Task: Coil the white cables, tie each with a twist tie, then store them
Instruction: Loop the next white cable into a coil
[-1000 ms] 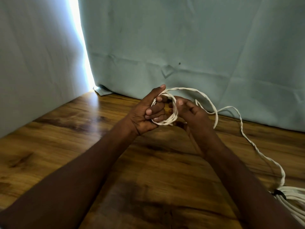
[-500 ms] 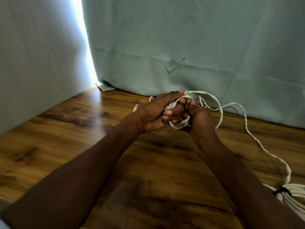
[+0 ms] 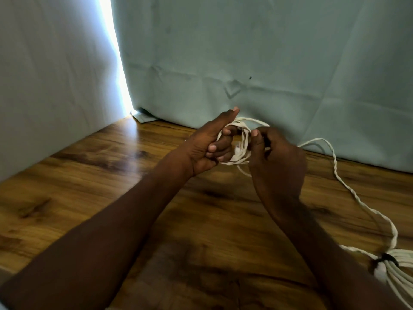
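Head view: both hands winding a white cable into a small coil above the table.

Left hand (image 3: 205, 148) holds the coil (image 3: 240, 144), fingers curled through the loops, thumb straight up. Right hand (image 3: 274, 157) pinches the cable just beside the coil, feeding the next turn. Loose cable (image 3: 348, 189) trails right across the wooden table (image 3: 89, 198) toward a bundle (image 3: 400, 265) at the right edge, bound by a dark tie (image 3: 387, 258). To coil well: keep loops even, lay each turn flat beside the last, let the twisted slack unwind as it comes in. No box or bin in sight; storage place cannot be told. Green curtain (image 3: 268, 63) behind.
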Available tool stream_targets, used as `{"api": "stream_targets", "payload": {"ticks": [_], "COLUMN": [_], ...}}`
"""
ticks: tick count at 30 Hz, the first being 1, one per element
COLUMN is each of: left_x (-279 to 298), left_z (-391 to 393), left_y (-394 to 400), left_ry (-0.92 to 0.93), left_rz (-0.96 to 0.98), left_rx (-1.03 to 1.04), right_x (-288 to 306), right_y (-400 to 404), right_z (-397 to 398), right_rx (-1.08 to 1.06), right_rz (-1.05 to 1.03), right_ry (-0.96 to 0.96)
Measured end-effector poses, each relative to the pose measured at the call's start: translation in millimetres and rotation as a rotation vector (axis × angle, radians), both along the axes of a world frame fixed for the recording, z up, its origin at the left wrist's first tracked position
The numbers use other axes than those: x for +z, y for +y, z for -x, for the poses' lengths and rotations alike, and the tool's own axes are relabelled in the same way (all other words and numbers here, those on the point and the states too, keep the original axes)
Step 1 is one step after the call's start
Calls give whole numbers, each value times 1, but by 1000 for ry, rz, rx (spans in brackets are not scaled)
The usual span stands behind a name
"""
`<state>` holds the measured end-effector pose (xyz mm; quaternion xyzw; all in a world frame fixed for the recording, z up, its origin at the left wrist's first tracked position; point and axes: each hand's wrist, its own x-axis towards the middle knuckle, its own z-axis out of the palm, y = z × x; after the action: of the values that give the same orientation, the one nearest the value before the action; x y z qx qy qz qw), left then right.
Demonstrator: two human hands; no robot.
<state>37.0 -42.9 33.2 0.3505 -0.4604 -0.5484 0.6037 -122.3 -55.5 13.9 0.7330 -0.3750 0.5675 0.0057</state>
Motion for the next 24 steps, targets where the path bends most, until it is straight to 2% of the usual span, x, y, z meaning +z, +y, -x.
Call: {"api": "stream_targets", "payload": {"ticks": [3,5,7,11,14,16,19,21,23,24], "left_x": [4,5,6,6,9,11,11,7,2,0], "left_z": [-5,-7,-7,-6,-14,-25,-29,-19,-5,1], "left_y": [2,4,4,3,3,3,2,-2,-6,-7], "left_ry": [25,70,122,239,329,417,501,555,520,440], "left_rz": [3,-7,-14,12,42,74,118,102,62,56], "left_rx": [-18,-53,-101,-198,-235,-220,-146,-94,-56,-41], "right_x": [5,6,2,-3,-2,-3,-5,-8,-10,-9], "right_y": [-7,-14,-20,-22,-24,-27,-17,-3,8,11], "right_z": [4,9,12,5,2,4,3,-5,-13,-15], "right_rx": [-73,-83,17,499,631,628,519,474,541,608], "right_rz": [108,55,-50,-505,-886,-1024,-943,-918,-1004,-1064], "right_ry": [-69,-28,-31,-366,-474,-366,-17,134,142,103]}}
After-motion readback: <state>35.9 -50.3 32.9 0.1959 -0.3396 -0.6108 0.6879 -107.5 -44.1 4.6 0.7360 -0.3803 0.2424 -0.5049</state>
